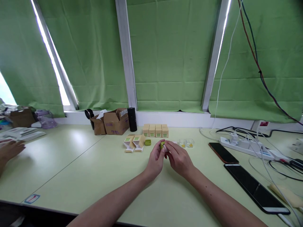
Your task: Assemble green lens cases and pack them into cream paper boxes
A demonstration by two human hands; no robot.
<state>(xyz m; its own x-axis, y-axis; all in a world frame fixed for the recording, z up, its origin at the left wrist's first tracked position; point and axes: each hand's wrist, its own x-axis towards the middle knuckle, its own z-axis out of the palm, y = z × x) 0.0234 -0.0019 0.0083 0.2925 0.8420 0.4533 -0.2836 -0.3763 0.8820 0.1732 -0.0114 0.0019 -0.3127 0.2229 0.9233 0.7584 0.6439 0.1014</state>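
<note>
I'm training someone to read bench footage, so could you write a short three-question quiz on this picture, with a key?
1. What colour shows on the small item held between the left hand and the right hand?
2. True or false: the black cylinder stands beside the larger cardboard box.
3. Where is the green piece?
A) Inside the larger cardboard box
B) On the table, to the left of the hands
C) On the power strip

Key: 1. Green. 2. True. 3. B.
</note>
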